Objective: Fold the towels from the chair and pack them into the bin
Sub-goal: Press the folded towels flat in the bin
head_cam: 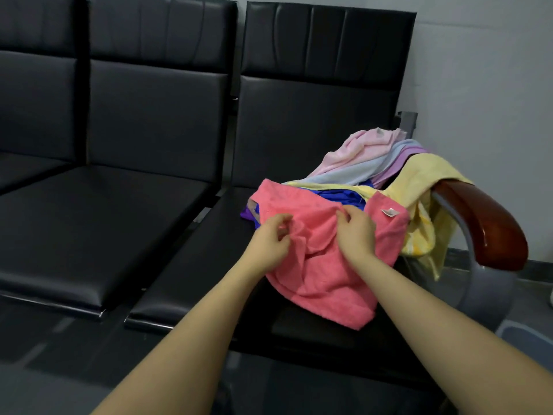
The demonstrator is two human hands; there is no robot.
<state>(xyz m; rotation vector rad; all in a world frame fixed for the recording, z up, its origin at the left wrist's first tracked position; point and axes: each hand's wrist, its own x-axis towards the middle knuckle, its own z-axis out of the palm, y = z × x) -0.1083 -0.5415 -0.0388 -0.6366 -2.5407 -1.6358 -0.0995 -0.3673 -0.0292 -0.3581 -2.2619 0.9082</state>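
On the black padded chair [299,139] at the right end of the row, both hands meet over a coral-pink towel [323,265]. Left hand [270,242] has its grip closed on a bunched fold of the pink cloth, thumb and fingertips curled in and pinching it. Right hand [356,232], just beside it, pinches the same towel a little higher, its fingers curled over a raised ridge of fabric. Between the two grips the cloth sags in a loose crease; below them it spills down across the seat toward the front edge. A small white tag [390,211] shows on the pink towel, to the right of the right grip.

Beyond the grips lies the rest of the heap: a blue towel [338,196] touching the pink one's far edge, a purple bit [247,215] poking out just left of the left grip, and farther back a pale pink towel [359,149], a light blue towel [371,164] and a lilac towel [407,158] stacked in overlapping layers. A yellow towel [428,175] drapes to the right of the grips, over the chair's brown wooden armrest [484,226] and down its side.

Left of the grips, well apart, stand two more black seats [119,205] of the same row. A pale wall [484,70] rises behind the armrest.
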